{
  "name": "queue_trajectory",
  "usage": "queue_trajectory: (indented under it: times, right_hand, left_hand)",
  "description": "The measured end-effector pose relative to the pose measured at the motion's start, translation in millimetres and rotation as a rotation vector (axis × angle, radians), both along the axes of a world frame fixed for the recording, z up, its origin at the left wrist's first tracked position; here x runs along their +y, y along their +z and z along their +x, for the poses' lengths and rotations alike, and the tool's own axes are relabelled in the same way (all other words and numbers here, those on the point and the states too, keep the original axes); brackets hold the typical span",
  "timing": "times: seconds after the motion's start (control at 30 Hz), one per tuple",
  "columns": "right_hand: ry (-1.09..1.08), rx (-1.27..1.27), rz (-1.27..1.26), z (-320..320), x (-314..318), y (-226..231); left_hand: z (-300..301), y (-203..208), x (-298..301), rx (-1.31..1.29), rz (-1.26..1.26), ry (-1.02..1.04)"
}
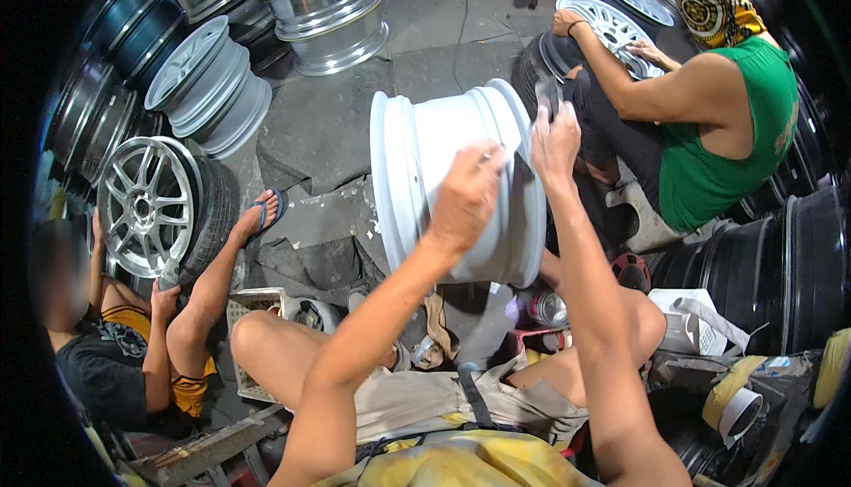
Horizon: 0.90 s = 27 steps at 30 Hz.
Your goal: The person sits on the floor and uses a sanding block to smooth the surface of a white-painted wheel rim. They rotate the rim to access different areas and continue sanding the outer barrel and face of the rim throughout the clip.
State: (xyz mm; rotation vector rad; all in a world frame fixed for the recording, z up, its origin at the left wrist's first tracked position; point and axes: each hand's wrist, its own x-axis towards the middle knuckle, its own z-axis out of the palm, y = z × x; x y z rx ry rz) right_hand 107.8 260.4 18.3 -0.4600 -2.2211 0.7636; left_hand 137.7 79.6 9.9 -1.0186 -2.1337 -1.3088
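Note:
A light grey wheel rim point(443, 124) stands on its edge between my knees, its barrel toward me. My left hand point(465, 196) is closed in front of the barrel, fingertips pinched together near the right lip. Whatever those fingers hold, if anything, is blurred. My right hand point(557, 140) is raised at the rim's right lip, its fingers closed on a dark grey flat piece point(549, 95) that sticks up above them. The piece is smeared by motion, so its kind is unclear.
At the right, a person in a green sleeveless top point(731, 132) handles a silver rim point(607, 31). A seated person at the left holds a spoked wheel point(146, 208). Stacked rims point(324, 17) stand behind. A white crate point(253, 381) and a white container point(687, 319) flank my legs.

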Motion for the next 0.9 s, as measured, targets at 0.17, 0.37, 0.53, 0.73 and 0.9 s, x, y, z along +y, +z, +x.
queue_trajectory:
  times: [0.17,0.37,0.53,0.73,0.9]
  right_hand:
    - [0.051,-0.104,-0.201,45,-11,-10]
    - [0.085,-0.041,-0.195,49,-29,-1]
    - [0.058,-0.047,-0.218,46,-12,-5]
    - [0.084,-0.058,-0.220,45,-32,2]
    - [0.072,-0.021,-0.128,36,-13,-11]
  left_hand:
    - [22,-18,22,0.067,-0.047,0.072]
    - [-54,0,43,-0.162,-0.055,0.147]
    - [8,-14,49,0.043,0.002,0.250]
    - [-104,-12,54,-0.235,-0.169,0.269]
    - [-94,-17,60,-0.350,-0.198,0.214]
